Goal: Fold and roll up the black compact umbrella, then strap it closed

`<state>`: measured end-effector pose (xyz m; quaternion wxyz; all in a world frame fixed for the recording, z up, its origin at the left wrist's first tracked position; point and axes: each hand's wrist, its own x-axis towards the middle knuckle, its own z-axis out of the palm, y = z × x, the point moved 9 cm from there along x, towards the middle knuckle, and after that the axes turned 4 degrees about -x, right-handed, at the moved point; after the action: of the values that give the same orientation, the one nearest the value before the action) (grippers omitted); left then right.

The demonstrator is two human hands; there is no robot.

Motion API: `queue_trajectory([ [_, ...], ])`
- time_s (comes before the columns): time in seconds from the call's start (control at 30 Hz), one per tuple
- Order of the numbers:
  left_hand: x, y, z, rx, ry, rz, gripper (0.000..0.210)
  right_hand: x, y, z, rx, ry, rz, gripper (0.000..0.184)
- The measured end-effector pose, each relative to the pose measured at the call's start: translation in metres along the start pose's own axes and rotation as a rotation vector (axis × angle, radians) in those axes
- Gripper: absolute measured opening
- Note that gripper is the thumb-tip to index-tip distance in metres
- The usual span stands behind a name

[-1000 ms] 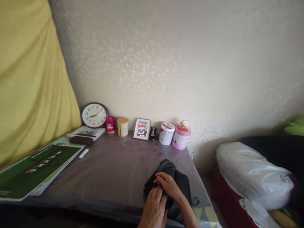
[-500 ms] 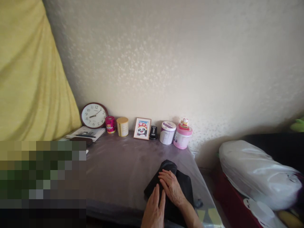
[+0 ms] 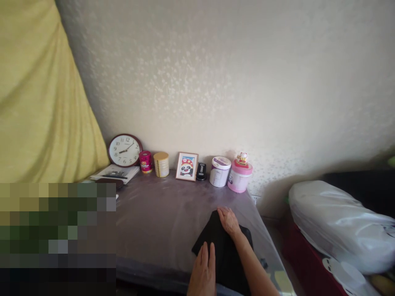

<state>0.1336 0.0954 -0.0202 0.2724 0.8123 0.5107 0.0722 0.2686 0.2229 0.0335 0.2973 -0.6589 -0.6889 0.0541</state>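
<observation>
A piece of black cloth (image 3: 228, 263), folded into a flat shape, lies near the front right of the table. My left hand (image 3: 202, 267) rests flat on its near left part, fingers stretched forward and slightly apart. Farther up, my right hand (image 3: 228, 221) lies palm down on the cloth's far edge with its fingers extended. The forearm of that hand crosses over the cloth's right side and hides some of it. What kind of item the cloth is, I cannot tell.
The grey-covered table (image 3: 160, 230) holds a clock (image 3: 125, 150), a pink tin (image 3: 145, 162), a yellow canister (image 3: 161, 165), a panda picture frame (image 3: 187, 166), a black stapler-like object (image 3: 201, 172) and two tubs (image 3: 220, 172) along the wall. A white plastic bag (image 3: 336, 226) sits to the right.
My right hand has moved from the middle of the cloth to its far edge, and the raised far fold now looks flatter. My left hand stays in nearly the same place.
</observation>
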Motion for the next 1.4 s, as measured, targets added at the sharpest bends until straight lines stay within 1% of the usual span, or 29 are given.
queue_trajectory([
  [0.07, -0.004, 0.004, -0.007, -0.024, -0.005, -0.004, 0.081, -0.003, 0.016, -0.01, 0.002, 0.062, 0.094, 0.031],
  [0.13, -0.007, 0.008, -0.011, -0.022, -0.014, 0.009, 0.08, -0.015, 0.033, -0.026, 0.004, 0.127, 0.19, 0.037],
  [0.23, -0.011, 0.01, -0.013, 0.012, -0.027, 0.029, 0.085, -0.05, 0.063, -0.056, 0.023, 0.232, 0.354, 0.042],
  [0.3, -0.014, 0.01, -0.015, 0.009, -0.002, 0.027, 0.088, -0.078, 0.078, -0.073, -0.01, 0.271, 0.425, 0.041],
  [0.37, -0.016, 0.009, -0.016, -0.004, 0.029, 0.026, 0.087, -0.105, 0.085, -0.082, -0.039, 0.27, 0.457, 0.042],
  [0.4, -0.017, 0.01, -0.017, -0.009, 0.043, 0.032, 0.086, -0.116, 0.086, -0.083, -0.036, 0.251, 0.468, 0.041],
  [0.5, -0.02, 0.012, -0.018, -0.018, 0.064, 0.057, 0.085, -0.143, 0.085, -0.079, 0.023, 0.174, 0.524, 0.038],
  [0.57, -0.021, 0.014, -0.02, -0.011, 0.062, 0.06, 0.085, -0.152, 0.079, -0.076, 0.055, 0.136, 0.56, 0.038],
  [0.67, -0.023, 0.015, -0.022, 0.027, 0.038, 0.043, 0.086, -0.152, 0.064, -0.079, 0.059, 0.128, 0.547, 0.036],
  [0.73, -0.024, 0.016, -0.024, 0.04, 0.032, 0.037, 0.086, -0.149, 0.059, -0.083, 0.103, 0.16, 0.555, 0.037],
  [0.87, -0.025, 0.015, -0.025, 0.015, 0.061, 0.05, 0.089, -0.151, 0.068, -0.08, 0.296, 0.235, 0.673, 0.057],
  [0.93, -0.025, 0.013, -0.024, 0.0, 0.067, 0.05, 0.091, -0.151, 0.068, -0.074, 0.363, 0.219, 0.689, 0.054],
  [1.03, -0.025, 0.012, -0.022, -0.004, 0.061, 0.047, 0.094, -0.143, 0.052, -0.063, 0.53, 0.136, 0.628, 0.041],
  [1.17, -0.025, 0.013, -0.023, 0.0, 0.05, 0.036, 0.092, -0.121, 0.014, -0.058, 0.755, 0.066, 0.517, 0.035],
  [1.3, -0.023, 0.013, -0.023, -0.01, 0.045, 0.016, 0.093, -0.093, -0.018, -0.054, 0.837, 0.045, 0.427, 0.037],
  [1.4, -0.021, 0.011, -0.02, -0.015, 0.061, 0.02, 0.094, -0.076, -0.029, -0.043, 0.831, 0.052, 0.395, 0.035],
])
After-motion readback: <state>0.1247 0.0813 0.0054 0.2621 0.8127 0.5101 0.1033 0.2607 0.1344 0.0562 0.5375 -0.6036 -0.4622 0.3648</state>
